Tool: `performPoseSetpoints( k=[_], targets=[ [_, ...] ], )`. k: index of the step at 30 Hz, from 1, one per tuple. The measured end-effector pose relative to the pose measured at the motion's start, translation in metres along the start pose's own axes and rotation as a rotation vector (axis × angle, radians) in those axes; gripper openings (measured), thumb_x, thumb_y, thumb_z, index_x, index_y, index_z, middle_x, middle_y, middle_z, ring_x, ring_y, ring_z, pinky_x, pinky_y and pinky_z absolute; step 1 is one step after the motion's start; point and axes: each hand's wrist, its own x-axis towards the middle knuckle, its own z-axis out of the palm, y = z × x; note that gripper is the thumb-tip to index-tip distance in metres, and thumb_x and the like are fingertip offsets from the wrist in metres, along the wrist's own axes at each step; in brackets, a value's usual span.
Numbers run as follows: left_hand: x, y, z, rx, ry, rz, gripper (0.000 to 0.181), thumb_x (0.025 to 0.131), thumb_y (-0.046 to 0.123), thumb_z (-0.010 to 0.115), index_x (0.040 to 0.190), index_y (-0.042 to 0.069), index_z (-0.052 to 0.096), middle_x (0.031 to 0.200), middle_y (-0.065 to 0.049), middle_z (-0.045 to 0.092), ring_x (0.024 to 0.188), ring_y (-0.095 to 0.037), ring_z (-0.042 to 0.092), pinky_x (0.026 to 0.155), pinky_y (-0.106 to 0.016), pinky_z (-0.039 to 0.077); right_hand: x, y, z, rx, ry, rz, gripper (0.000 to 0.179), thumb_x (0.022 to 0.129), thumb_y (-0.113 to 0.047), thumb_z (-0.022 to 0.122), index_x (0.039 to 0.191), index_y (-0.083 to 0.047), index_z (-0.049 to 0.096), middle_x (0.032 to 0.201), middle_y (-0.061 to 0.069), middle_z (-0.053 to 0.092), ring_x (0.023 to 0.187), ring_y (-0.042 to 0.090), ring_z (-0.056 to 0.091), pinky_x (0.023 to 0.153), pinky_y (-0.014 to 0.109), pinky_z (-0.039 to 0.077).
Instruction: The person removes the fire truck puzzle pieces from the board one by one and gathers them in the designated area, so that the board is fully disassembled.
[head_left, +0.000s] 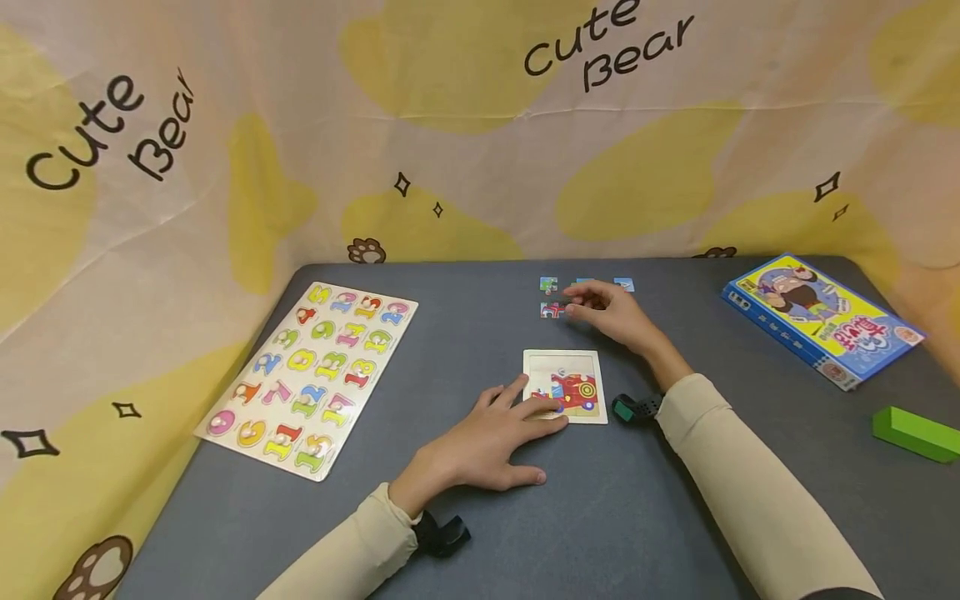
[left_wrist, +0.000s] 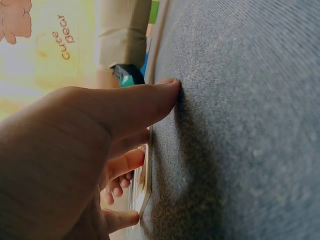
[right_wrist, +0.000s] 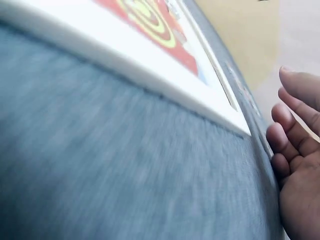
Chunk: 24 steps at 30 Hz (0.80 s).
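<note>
My left grip (head_left: 487,442) lay spread, fingers straight, over the lower-left corner of the puzzle tray (head_left: 555,362), just below the frame's centre. My right grip (head_left: 611,315), loosely bent, hovered above it, partly covering the loose pieces (head_left: 549,284); whether I touched one I couldn't tell. A number board (head_left: 337,435) lay at left, a picture box (head_left: 840,317) and green block (head_left: 915,433) at right, all on a dark grey counter (head_left: 615,517) before yellow-patched cloth (head_left: 480,175) printed "Cute Bear".
</note>
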Motion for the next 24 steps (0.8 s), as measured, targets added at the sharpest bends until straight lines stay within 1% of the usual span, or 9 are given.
performPoseSetpoints(
  k=[3, 6, 10, 13, 21, 24],
  targets=[
    [0.001, -0.001, -0.002, -0.003, -0.001, 0.001, 0.068, 0.094, 0.05, 0.067, 0.156, 0.032, 0.043, 0.164, 0.006, 0.036, 0.158, -0.042, 0.012, 0.12, -0.061, 0.023, -0.008, 0.0, -0.006, 0.042, 0.008, 0.002, 0.036, 0.099, -0.024, 0.068, 0.13, -0.004, 0.067, 0.11, 0.01, 0.066, 0.09, 0.014, 0.058, 0.076, 0.022, 0.048],
    [0.001, -0.002, -0.004, -0.011, -0.006, -0.002, 0.067, 0.094, 0.05, 0.067, 0.155, 0.032, 0.045, 0.164, 0.005, 0.035, 0.158, -0.041, 0.011, 0.12, -0.061, 0.022, -0.016, -0.001, -0.01, 0.073, 0.004, 0.006, 0.035, 0.1, -0.022, 0.067, 0.128, -0.002, 0.067, 0.109, 0.006, 0.066, 0.09, 0.013, 0.059, 0.076, 0.021, 0.048],
    [0.0, -0.002, -0.006, -0.022, -0.011, -0.004, 0.065, 0.094, 0.05, 0.067, 0.154, 0.033, 0.046, 0.163, 0.005, 0.037, 0.159, -0.04, 0.012, 0.12, -0.061, 0.022, -0.024, -0.002, -0.012, 0.076, -0.005, 0.013, 0.037, 0.1, -0.023, 0.067, 0.129, -0.001, 0.066, 0.105, -0.002, 0.066, 0.089, 0.013, 0.058, 0.075, 0.023, 0.048],
    [0.0, -0.001, -0.006, -0.022, -0.009, -0.004, 0.065, 0.094, 0.05, 0.067, 0.154, 0.032, 0.046, 0.162, 0.005, 0.038, 0.158, -0.041, 0.013, 0.12, -0.061, 0.023, -0.029, -0.002, -0.012, 0.078, -0.004, 0.016, 0.037, 0.099, -0.024, 0.067, 0.129, -0.001, 0.066, 0.103, -0.005, 0.067, 0.088, 0.015, 0.058, 0.074, 0.024, 0.048],
    [0.001, 0.001, -0.003, -0.037, -0.016, -0.019, 0.071, 0.094, 0.05, 0.067, 0.156, 0.026, 0.043, 0.163, 0.007, 0.037, 0.159, -0.039, 0.011, 0.12, -0.062, 0.022, -0.039, 0.002, -0.013, 0.092, -0.01, 0.024, 0.036, 0.1, -0.024, 0.066, 0.129, -0.003, 0.066, 0.108, 0.002, 0.067, 0.09, 0.014, 0.059, 0.076, 0.024, 0.048],
    [0.002, 0.002, -0.002, -0.033, -0.019, -0.02, 0.071, 0.094, 0.05, 0.067, 0.156, 0.026, 0.043, 0.162, 0.008, 0.037, 0.159, -0.039, 0.011, 0.12, -0.062, 0.023, -0.042, 0.003, -0.013, 0.096, -0.008, 0.022, 0.035, 0.1, -0.023, 0.066, 0.129, -0.002, 0.066, 0.108, 0.003, 0.067, 0.09, 0.015, 0.058, 0.077, 0.025, 0.048]
  ],
)
